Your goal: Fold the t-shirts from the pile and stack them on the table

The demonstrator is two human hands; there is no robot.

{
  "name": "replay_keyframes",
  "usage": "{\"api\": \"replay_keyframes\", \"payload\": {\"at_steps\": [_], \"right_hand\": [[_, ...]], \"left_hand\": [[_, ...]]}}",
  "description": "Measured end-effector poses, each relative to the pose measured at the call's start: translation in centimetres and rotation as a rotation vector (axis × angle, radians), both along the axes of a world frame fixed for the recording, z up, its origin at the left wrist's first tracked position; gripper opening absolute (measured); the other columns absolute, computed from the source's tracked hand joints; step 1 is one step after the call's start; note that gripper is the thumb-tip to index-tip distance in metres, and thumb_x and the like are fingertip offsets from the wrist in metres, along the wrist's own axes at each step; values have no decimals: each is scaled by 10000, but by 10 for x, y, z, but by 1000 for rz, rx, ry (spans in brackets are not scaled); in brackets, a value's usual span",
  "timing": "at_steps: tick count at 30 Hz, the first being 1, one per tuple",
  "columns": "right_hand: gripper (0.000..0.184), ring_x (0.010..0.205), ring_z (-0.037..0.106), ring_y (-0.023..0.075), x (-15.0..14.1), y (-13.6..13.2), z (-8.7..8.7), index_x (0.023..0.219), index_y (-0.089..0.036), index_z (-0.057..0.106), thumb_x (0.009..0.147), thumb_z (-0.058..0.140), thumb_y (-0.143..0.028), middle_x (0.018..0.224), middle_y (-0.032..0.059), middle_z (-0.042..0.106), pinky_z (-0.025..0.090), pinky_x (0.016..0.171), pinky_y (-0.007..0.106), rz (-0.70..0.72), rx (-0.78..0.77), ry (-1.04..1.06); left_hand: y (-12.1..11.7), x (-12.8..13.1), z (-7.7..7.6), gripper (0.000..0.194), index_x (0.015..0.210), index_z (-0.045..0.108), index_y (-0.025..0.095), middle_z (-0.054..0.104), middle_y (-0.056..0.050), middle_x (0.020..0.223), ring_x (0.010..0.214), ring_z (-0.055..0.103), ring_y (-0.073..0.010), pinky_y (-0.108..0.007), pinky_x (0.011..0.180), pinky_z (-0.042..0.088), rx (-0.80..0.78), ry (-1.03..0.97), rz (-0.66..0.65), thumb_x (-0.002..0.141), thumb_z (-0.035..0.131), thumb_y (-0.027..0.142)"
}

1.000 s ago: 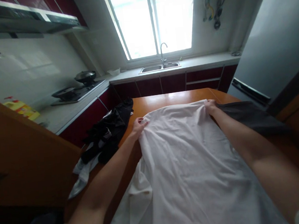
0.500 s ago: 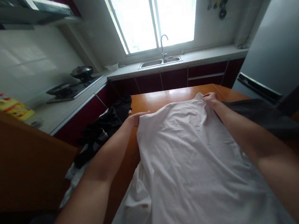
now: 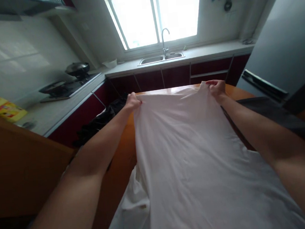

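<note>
Head view: we have the white shirt (image 3: 183,154) laid over the desk (image 3: 124,146) straight ahead of us, its near part running out at six o'clock. Taking the shirt's middle as the dial, our left hand (image 3: 133,101) grasps the far corner at eleven, thumb and fingers closed on the fabric, and our right hand (image 3: 216,87) pinches the far corner at one. We judge the step in hand to be pulling that far edge taut; it looks raised a little, though we cannot be sure. The next move, we think, calls for an even pull from both hands so the slanting creases flatten.

Lengthwise, the shirt runs from six to twelve, its held edge facing the sink (image 3: 151,60). We see no collar, so we cannot tell which end is the neck. A loose fold (image 3: 136,199), perhaps a sleeve, lies at eight. Black clothes (image 3: 94,126) sit at ten, grey cloth (image 3: 265,112) at two.
</note>
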State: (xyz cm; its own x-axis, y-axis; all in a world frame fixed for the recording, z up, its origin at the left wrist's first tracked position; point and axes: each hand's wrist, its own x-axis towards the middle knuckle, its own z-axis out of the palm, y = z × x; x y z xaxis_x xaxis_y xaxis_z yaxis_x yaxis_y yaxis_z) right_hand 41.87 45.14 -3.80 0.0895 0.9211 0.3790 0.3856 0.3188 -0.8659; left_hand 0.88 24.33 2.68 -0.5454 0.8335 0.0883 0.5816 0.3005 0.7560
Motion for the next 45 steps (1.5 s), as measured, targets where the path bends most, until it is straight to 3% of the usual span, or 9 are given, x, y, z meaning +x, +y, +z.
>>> {"api": "replay_keyframes", "payload": {"at_steps": [4,7,13,19,25,29,34,41,45], "right_hand": [[485,1229,590,267,-9,17,-7,1270,-78,659,805,568,-178,1295,160,644,436,1095,394,48,66,-168],[717,1421,404,345,-18,15,-23,1430,-93,521,752,699,-248,1523,204,435,314,1190,472,103,-104,-390],[574,1511,226,366,-37,-49,-39,1422,-166,536,870,604,-308,1628,152,306,205,1229,545,247,1,-672],[419,1441,380,340,-1,-167,-17,1304,-174,648,914,552,-292,1537,159,448,305,1201,535,482,220,-675],[320,1364,497,300,85,-310,2,1231,-275,685,967,523,-356,1463,104,539,406,1144,539,621,248,-595],[283,1302,561,313,128,-383,-9,1154,-302,723,944,550,-379,1389,92,608,461,1098,539,579,169,-524],[266,1247,599,316,158,-431,-37,1080,-287,743,917,545,-358,1336,100,642,494,1060,540,486,154,-494],[256,1242,593,354,186,-460,-67,1051,-260,740,907,544,-340,1307,121,651,479,1052,601,426,299,-566],[274,1263,590,349,192,-473,-78,1106,-292,741,917,547,-329,1326,101,654,499,1052,579,472,302,-633]], "left_hand": [[20,0,-21,628,1403,423,105,309,-212,1556,1432,357,-298,-392,1177,262,126,169,82,822,636,-1],[24,10,-48,778,1471,404,147,175,-219,1632,1512,178,-402,-535,1203,162,91,211,113,764,706,26],[-14,30,-75,626,1449,496,168,333,-193,1599,1520,209,-381,-603,1206,146,-31,442,-102,836,601,95],[-160,43,-56,385,1237,687,201,565,-139,1402,1337,517,-312,-438,1181,352,11,432,-392,870,583,258],[-344,79,-45,439,1250,689,377,631,-78,1282,1231,573,-318,-421,1095,441,-14,383,-268,831,665,503],[-406,102,-63,653,1312,657,366,623,-107,1277,1214,559,-348,-451,1050,467,-52,366,-226,695,803,525],[-407,101,-79,257,1036,742,269,661,-82,981,932,634,-270,-401,881,517,-67,336,-199,882,607,424],[-394,105,-83,605,1384,598,260,602,-131,1263,1119,560,-343,-491,1000,450,-48,510,-128,810,732,396],[-378,116,-89,328,1103,740,284,627,-88,1221,1093,584,-305,-464,1020,459,80,404,-180,790,686,206]]}}
